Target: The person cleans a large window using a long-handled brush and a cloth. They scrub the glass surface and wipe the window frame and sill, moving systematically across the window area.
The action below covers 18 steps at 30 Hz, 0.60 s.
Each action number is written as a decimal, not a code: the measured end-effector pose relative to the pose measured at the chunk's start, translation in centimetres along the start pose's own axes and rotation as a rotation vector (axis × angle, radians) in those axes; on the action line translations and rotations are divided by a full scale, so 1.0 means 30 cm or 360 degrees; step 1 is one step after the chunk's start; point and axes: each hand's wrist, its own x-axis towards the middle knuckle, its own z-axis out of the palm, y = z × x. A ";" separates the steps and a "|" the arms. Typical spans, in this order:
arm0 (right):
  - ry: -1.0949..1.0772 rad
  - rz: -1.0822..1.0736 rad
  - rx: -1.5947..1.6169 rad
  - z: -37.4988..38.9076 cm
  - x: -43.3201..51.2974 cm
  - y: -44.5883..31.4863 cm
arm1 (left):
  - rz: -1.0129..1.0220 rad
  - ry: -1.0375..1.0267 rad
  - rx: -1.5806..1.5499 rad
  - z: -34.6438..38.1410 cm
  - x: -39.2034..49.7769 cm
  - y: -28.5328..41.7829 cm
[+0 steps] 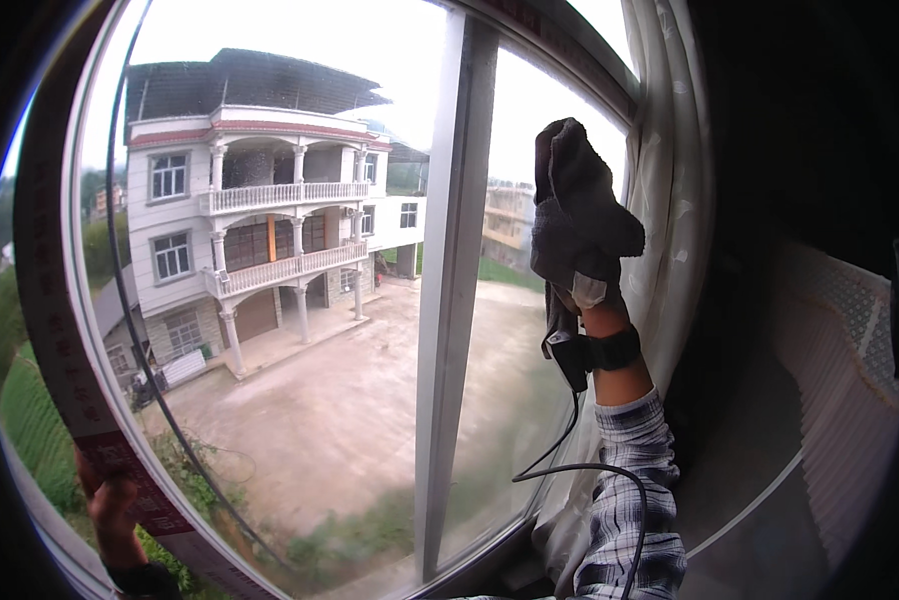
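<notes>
At the upper right, my right hand is raised with a dark grey cloth in its grasp. The cloth lies over the glass of the right window pane and hides most of the fingers. On that wrist sits a black strap with a small device and a black cable. Down at the lower left, my left hand grips the window frame, which carries printed protective tape. Part of that hand is in shadow.
A grey upright bar divides the panes. White curtains hang close to the right of my raised arm. A dark cable runs down by the left pane. Ribbed pinkish fabric is at the far right. Outside stands a white house.
</notes>
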 end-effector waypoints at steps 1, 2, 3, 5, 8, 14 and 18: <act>-0.0014 -0.0177 -0.0987 -0.022 -0.012 0.016 | 0.0075 0.0049 -0.0011 -0.034 -0.003 0.010; -0.0036 -0.0352 -0.1977 -0.044 -0.025 0.027 | 0.0038 0.0062 0.0060 -0.064 -0.019 0.030; -0.0139 -0.0302 -0.2416 -0.056 -0.028 0.034 | 0.0100 -0.0031 0.0020 -0.083 -0.022 0.043; -0.0208 0.0080 -0.2223 -0.067 -0.029 0.055 | 0.0142 -0.0150 0.0038 -0.105 -0.028 0.078; 0.0034 0.0301 -0.1203 -0.035 -0.027 0.123 | 0.0216 -0.0108 0.0056 -0.101 -0.057 0.117; -0.0275 0.0031 -0.2470 0.015 -0.033 0.342 | 0.0202 0.0053 0.0000 -0.097 -0.063 0.133; -0.1554 -0.0663 -0.5169 -0.156 -0.131 0.496 | 0.0119 0.0090 0.0124 -0.115 -0.044 0.132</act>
